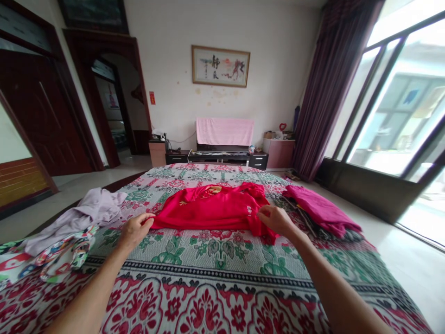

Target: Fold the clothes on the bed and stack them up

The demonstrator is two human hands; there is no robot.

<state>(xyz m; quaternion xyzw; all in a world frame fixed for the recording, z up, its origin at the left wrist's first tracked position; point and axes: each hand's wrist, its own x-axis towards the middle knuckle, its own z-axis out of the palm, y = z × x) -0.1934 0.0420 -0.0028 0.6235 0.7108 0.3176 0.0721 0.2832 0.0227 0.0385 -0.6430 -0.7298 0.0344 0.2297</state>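
A bright red garment (212, 211) with gold patterning near its far edge and small white print at its right lies spread on the patterned bedspread (215, 287). Pinched fingers of my left hand (136, 228) hold its near left corner. On the right side, my right hand (276, 218) grips the red cloth beside the white print, its fingers closed. The garment's near edge runs fairly straight between both hands, while its right end is bunched. What kind of garment it is, I cannot tell.
To the left lie a crumpled pale lilac garment (83, 213) and a multicoloured printed cloth (66, 255). A folded magenta garment (321, 209) rests on dark clothing at the right. Beyond the bed stands a low black cabinet (259, 161), with a pink cloth (225, 131) above it.
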